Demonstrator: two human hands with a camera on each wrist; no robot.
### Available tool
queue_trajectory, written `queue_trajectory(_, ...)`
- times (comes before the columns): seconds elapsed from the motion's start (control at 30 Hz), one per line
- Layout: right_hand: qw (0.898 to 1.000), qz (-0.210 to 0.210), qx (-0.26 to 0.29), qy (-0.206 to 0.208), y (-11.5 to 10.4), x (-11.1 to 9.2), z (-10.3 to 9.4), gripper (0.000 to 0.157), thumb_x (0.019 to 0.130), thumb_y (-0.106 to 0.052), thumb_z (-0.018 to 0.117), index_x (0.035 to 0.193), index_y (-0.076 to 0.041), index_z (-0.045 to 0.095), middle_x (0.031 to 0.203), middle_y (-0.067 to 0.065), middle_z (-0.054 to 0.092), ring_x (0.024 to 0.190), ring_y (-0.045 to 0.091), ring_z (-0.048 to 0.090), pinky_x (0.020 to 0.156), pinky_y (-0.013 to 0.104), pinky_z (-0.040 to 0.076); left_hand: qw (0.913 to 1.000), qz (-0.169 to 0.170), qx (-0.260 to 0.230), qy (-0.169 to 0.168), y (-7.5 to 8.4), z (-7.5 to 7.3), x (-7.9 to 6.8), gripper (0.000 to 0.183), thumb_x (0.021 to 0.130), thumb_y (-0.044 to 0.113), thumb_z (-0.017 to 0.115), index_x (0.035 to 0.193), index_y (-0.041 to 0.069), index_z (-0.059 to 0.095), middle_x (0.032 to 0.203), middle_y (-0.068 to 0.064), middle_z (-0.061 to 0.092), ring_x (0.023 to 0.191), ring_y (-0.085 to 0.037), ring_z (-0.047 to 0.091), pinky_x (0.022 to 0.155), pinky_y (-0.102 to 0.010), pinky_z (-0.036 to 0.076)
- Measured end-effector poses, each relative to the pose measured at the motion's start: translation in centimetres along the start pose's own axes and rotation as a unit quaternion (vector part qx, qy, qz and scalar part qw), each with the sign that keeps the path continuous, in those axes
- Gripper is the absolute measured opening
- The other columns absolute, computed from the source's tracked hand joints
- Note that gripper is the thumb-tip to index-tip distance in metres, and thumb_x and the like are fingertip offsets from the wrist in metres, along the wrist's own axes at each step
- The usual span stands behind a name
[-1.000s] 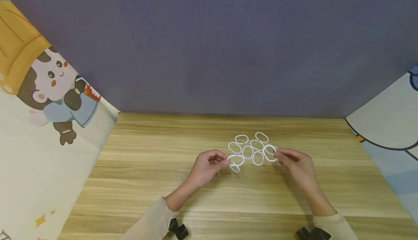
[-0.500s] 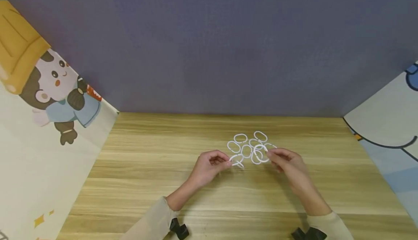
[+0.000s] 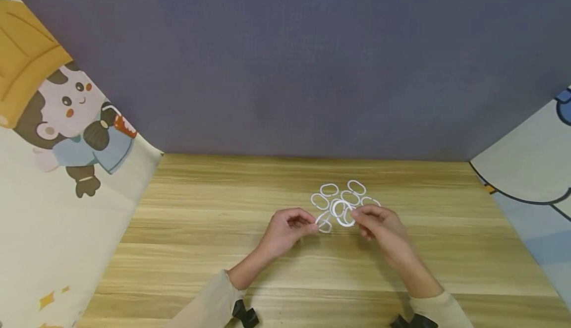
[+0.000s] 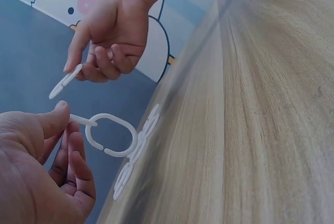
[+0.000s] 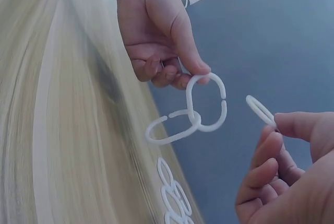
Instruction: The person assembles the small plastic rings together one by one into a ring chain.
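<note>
Across the far side stands a dark blue-grey panel [image 3: 285, 65], the broadest thing in view. In front of it spreads a wood-grained table [image 3: 214, 189]. Pale printed walls flank the table: the left wall [image 3: 31, 219] bears a cartoon figure [image 3: 62, 102] in a yellow hat, the right wall [image 3: 526, 179] large outlined shapes. Two beige sleeves [image 3: 207, 298] reach in over the near side, a black device [image 3: 245, 314] at each wrist.

The left hand [image 3: 287, 231] pinches a white ring [image 5: 190, 98] between thumb and fingers, above the table. The right hand [image 3: 381, 231], near and facing it, likewise pinches a single ring [image 4: 66, 81] by its edge; in the wrist views this ring is just beside the left hand's ring but apart from it.

A linked ring [image 5: 167, 142] passes through the left hand's ring and hangs tilted from it. Beyond the hands, more loose white rings [image 3: 329, 185] lie clustered flat on the table, several touching. Small gaps show in the left hand's ring and the linked ring.
</note>
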State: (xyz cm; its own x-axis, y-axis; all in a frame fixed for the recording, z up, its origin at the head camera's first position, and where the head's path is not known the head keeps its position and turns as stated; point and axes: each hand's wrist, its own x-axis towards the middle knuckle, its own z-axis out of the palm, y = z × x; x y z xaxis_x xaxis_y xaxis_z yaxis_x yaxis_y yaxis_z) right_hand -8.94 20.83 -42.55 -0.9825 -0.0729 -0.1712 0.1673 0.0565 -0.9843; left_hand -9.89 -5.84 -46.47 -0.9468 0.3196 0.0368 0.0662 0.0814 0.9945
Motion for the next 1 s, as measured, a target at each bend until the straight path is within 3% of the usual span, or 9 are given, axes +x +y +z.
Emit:
queue_trajectory(0.4, 1.0, 0.012, -0.003, 0.017, 0.1, 0.1, 1.3, 0.007, 0.104, -0.004, 0.074, 0.098, -0.008, 0.074, 0.08, -0.004, 0.069, 0.066, 0.009, 0.055, 0.06, 0.022, 0.046, 0.9998, 0.003, -0.013, -0.014, -0.2, 0.4, 0.1, 0.014, 0.094, 0.004, 0.088, 0.102, -0.005, 0.081, 0.096, -0.016, 0.081, 0.072, -0.005, 0.065, 0.065, -0.018, 0.053)
queue_trajectory(1.0, 0.999, 0.033, -0.031, 0.008, 0.3, 0.0, 1.7, 0.011, 0.104, -0.01, 0.076, 0.107, 0.0, 0.072, 0.086, 0.002, 0.07, 0.069, 0.011, 0.055, 0.061, 0.023, 0.046, 0.9995, 0.012, -0.018, -0.022, -0.6, 0.4, 0.1, 0.013, 0.092, 0.001, 0.089, 0.102, -0.005, 0.082, 0.093, -0.016, 0.081, 0.07, -0.003, 0.064, 0.064, -0.018, 0.051)
